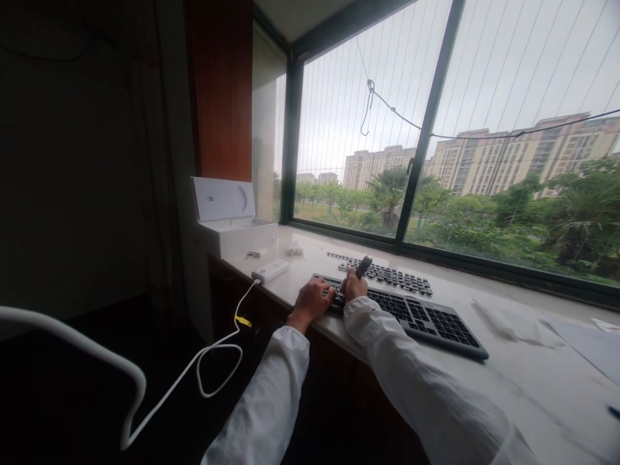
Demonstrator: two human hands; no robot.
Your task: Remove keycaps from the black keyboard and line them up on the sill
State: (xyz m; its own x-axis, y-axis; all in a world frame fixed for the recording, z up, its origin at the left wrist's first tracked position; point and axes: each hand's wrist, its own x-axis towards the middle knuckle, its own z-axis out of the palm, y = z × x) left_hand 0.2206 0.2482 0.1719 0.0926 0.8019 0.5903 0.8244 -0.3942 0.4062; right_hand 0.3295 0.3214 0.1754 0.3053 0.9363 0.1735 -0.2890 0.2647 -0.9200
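Observation:
A dark keyboard (416, 316) lies on the pale window ledge (533, 381). My left hand (312, 300) rests with curled fingers on the keyboard's left end. My right hand (353, 285) is closed around a small dark tool (363, 266) that points up and away, held over the keys at the left end. Beyond the keyboard lie rows of loose dark keycaps (387, 274). Both my arms wear white sleeves.
An open white box (232, 223) stands at the ledge's left end. A white power bank (270, 270) with a white cable (213, 355) hanging off the edge lies beside it. Crumpled plastic (498, 320) and paper (586, 342) lie to the right. Barred windows (436, 129) back the ledge.

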